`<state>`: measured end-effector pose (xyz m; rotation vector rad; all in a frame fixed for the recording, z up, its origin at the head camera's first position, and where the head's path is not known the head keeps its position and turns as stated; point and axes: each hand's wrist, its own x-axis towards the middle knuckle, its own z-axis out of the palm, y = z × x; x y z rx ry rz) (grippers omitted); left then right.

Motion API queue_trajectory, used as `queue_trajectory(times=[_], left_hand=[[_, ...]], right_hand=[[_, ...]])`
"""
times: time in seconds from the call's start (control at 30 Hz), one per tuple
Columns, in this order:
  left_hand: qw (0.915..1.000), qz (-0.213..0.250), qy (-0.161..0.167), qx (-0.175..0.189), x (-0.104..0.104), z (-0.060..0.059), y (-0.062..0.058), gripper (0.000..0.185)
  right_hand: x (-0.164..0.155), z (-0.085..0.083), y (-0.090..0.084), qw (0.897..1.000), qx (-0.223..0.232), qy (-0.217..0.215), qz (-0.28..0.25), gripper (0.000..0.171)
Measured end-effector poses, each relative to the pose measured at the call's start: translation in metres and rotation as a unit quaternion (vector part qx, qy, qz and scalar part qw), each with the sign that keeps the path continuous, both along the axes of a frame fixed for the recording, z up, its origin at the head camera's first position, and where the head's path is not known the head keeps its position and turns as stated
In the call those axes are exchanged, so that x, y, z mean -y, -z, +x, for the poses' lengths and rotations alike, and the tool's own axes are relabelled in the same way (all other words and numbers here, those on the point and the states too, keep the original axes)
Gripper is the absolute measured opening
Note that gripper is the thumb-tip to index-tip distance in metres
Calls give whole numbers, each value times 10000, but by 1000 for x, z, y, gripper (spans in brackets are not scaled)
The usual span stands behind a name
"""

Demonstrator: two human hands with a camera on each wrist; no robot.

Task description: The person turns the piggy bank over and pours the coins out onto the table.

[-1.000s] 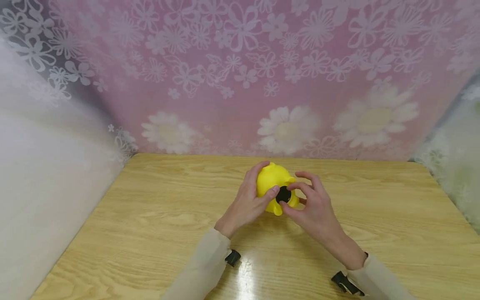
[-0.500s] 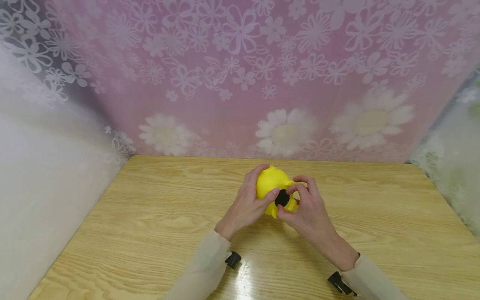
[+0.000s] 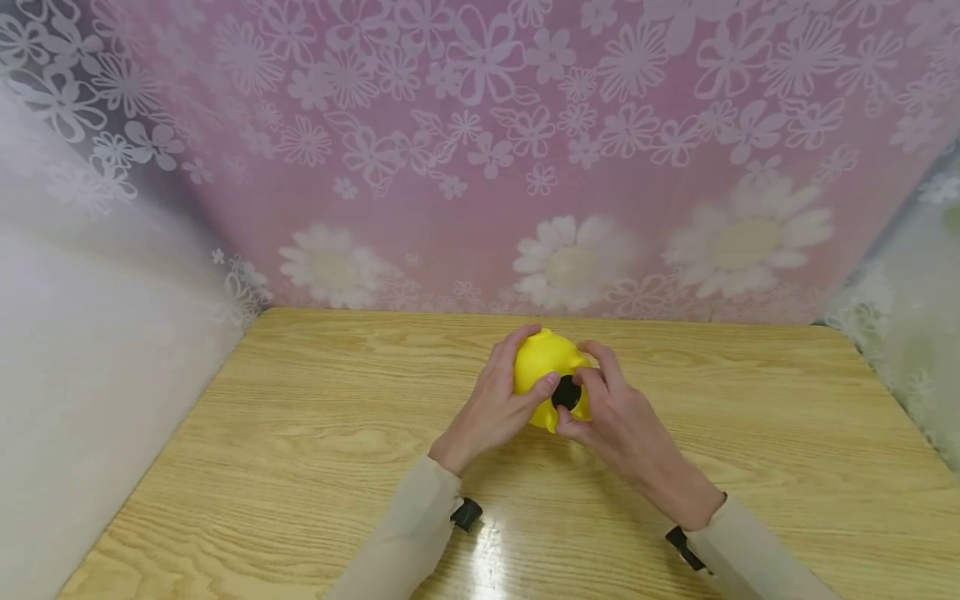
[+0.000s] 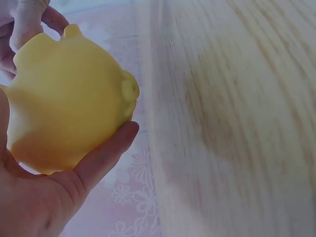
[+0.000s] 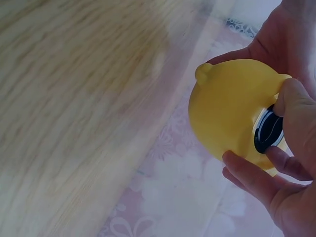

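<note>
- The left hand (image 3: 491,408) cups the yellow toy (image 3: 546,365) from the left side, fingers wrapped over its rounded back and thumb pressed near the black plug (image 3: 567,392); in the left wrist view the fingers (image 4: 106,153) curl under the toy's body (image 4: 64,98).
- The right hand (image 3: 618,425) closes on the black plug (image 5: 269,129), thumb and fingertips pinching its rim while the other fingers brace the toy's underside.
- The toy is held between both hands just below the middle of the head frame, over the far half of the desk (image 3: 300,442); whether it rests on the wood or is lifted slightly, I cannot tell.
- Risk, as I judge it: the toy looks smooth and rounded, so a hard twist or pull on the plug could spin it in the left palm or let it squirt free onto the desk.
- The plug is small and sits flush; fingertips may slip off its rim.
- Behind the desk, across the upper frame, hangs a pink flowered curtain (image 3: 480,150).
</note>
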<state>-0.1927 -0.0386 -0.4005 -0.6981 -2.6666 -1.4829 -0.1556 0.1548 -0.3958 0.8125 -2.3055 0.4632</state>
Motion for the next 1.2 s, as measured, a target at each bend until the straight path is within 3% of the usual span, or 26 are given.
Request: queue_trajectory(times=[0.47,0.8,1.2], left_hand=[[10000,41,45,10,1,-2,4,65],[10000,62,63,19,2,-1,3,65],[10000,17,-4,73,4,-2,5,65]], right_hand=[[-3,1,3,9997,-225,25,-74,33],[-7,-1,5,9983,29,-250,-522,43],[-5,2,6,9982,25,-17,-601,43]])
